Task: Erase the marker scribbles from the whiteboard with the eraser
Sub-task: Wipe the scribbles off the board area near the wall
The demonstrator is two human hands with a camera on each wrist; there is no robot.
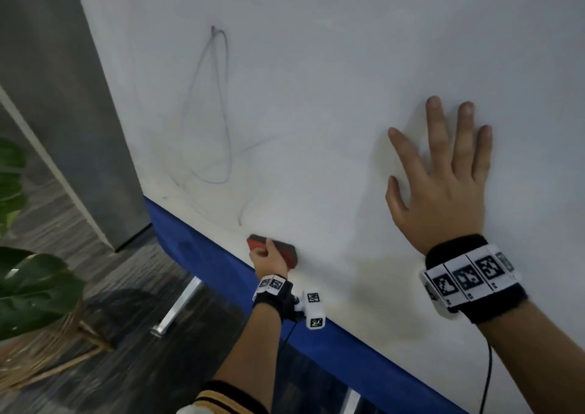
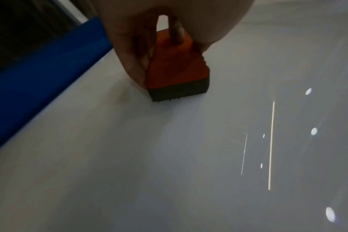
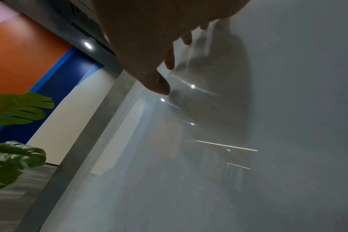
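The whiteboard [image 1: 332, 81] fills most of the head view, with a blue lower edge [image 1: 202, 249]. Thin dark marker scribbles [image 1: 218, 106] loop over its left part, down to a short stroke near the bottom. My left hand [image 1: 269, 260] grips a red eraser [image 1: 286, 253] with a black felt face, pressed on the board just above the blue edge, below the scribbles. In the left wrist view the eraser [image 2: 177, 70] sits felt-down under my fingers [image 2: 129, 51]. My right hand [image 1: 443, 173] lies flat on the board, fingers spread, to the right.
A grey pillar [image 1: 63, 97] stands left of the board. Green plant leaves [image 1: 31, 290] in a wicker basket [image 1: 47, 347] sit on the wood-pattern floor at lower left. A metal board leg [image 1: 180, 306] stands below the blue edge. Ceiling lights reflect on the board [image 2: 271, 144].
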